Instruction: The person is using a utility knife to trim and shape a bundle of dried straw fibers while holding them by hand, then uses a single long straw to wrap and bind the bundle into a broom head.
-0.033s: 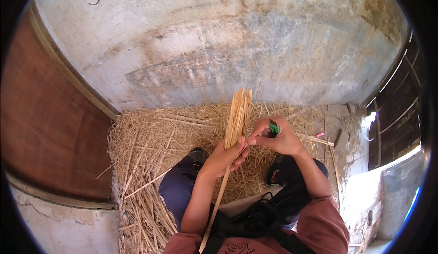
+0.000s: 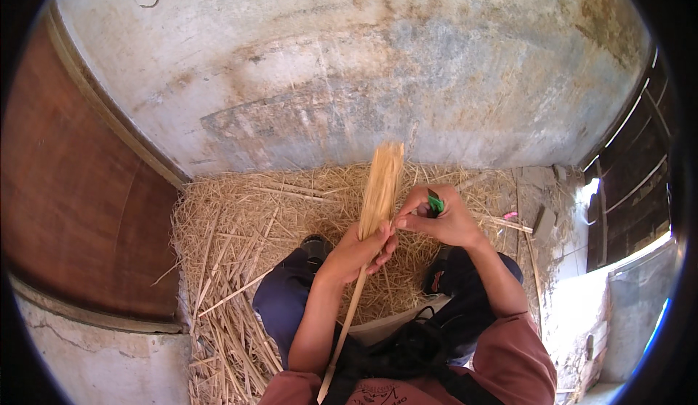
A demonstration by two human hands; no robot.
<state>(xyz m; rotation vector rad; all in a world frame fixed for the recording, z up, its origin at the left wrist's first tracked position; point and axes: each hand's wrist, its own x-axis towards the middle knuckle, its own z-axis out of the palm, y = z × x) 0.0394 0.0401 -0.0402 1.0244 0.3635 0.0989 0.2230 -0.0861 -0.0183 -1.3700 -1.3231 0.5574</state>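
Observation:
My left hand (image 2: 358, 250) grips a long bundle of pale straw stalks (image 2: 379, 187) that stands nearly upright in front of me, its thin lower end running down past my forearm to my lap. My right hand (image 2: 439, 219) is closed around a small tool with a green handle (image 2: 435, 203), held just to the right of the bundle at the height of my left thumb. The right thumb and fingertips touch the stalks there. My knees in dark blue trousers and my dark shoes (image 2: 317, 246) rest on the straw below.
Loose straw (image 2: 233, 238) covers the ground in front of a stained grey plastered wall (image 2: 349, 70). A reddish-brown panel (image 2: 80, 209) stands at the left. At the right are stone pieces (image 2: 544, 222), a small pink scrap (image 2: 511, 216) and dark slatted woodwork (image 2: 632, 179).

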